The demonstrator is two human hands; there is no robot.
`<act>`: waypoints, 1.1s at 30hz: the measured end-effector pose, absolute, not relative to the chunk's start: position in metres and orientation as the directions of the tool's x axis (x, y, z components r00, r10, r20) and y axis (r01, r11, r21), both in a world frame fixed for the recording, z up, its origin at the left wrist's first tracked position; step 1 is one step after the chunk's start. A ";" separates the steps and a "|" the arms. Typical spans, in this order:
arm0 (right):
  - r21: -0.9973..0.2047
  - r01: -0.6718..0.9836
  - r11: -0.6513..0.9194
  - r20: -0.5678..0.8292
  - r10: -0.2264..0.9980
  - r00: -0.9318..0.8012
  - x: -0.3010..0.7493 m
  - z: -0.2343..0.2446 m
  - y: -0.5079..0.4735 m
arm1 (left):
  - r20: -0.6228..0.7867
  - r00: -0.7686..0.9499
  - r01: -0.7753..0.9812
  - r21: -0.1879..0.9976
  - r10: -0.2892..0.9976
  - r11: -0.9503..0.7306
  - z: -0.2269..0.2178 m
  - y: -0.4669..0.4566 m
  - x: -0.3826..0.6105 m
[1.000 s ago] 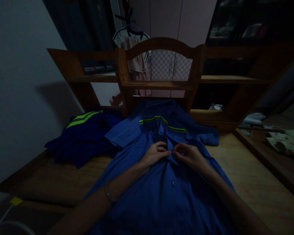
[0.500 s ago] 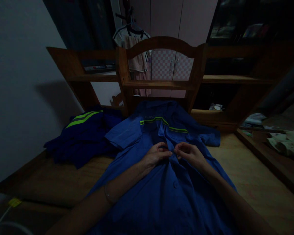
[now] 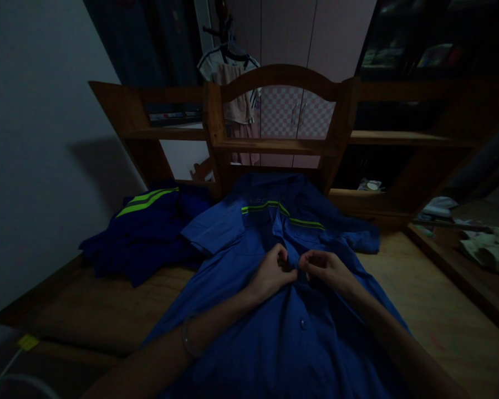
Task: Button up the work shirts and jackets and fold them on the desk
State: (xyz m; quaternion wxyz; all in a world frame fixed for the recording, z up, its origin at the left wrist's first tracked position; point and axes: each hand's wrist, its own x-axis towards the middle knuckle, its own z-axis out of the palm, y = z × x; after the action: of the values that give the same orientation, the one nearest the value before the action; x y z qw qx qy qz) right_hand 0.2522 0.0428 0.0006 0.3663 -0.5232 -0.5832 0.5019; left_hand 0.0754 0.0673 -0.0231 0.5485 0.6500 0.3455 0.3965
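A blue work shirt (image 3: 274, 332) with neon-green stripes lies spread flat on a wooden bed platform (image 3: 419, 310), collar away from me. My left hand (image 3: 272, 272) pinches the shirt's front placket from the left. My right hand (image 3: 326, 267) pinches the same placket from the right, fingertips almost touching the left hand. Both hands are closed on the cloth at chest height. A fastened button (image 3: 303, 323) shows lower on the placket.
A second dark blue garment (image 3: 145, 227) with green stripes lies crumpled at the left. A wooden headboard with shelves (image 3: 274, 145) stands behind. Pale cloth (image 3: 486, 246) lies at the far right. A grey wall runs along the left. The room is dim.
The view has shifted slightly. My left hand's fingers have risen and curled tighter on the placket; both hands stay together at the same spot on the shirt.
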 end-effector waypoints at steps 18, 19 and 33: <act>-0.939 0.232 -0.252 -0.273 0.960 -0.061 0.262 -0.017 0.047 | 0.410 0.564 0.274 0.726 0.717 -0.630 -0.018 0.070 0.072; -0.941 0.233 -0.245 -0.264 0.963 -0.053 0.261 -0.018 0.047 | 0.412 0.560 0.279 0.723 0.719 -0.631 -0.019 0.071 0.072; -0.723 0.632 0.280 0.521 0.822 0.232 0.233 0.049 -0.006 | 0.367 0.546 0.317 0.742 0.753 -0.591 -0.016 0.077 0.069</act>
State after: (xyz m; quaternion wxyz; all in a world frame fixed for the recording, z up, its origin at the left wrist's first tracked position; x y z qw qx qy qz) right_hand 0.2329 -0.0063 0.0490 0.5142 -0.5930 -0.6127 0.0923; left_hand 0.0688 0.0774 -0.0160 0.3135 0.8213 0.3259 0.3477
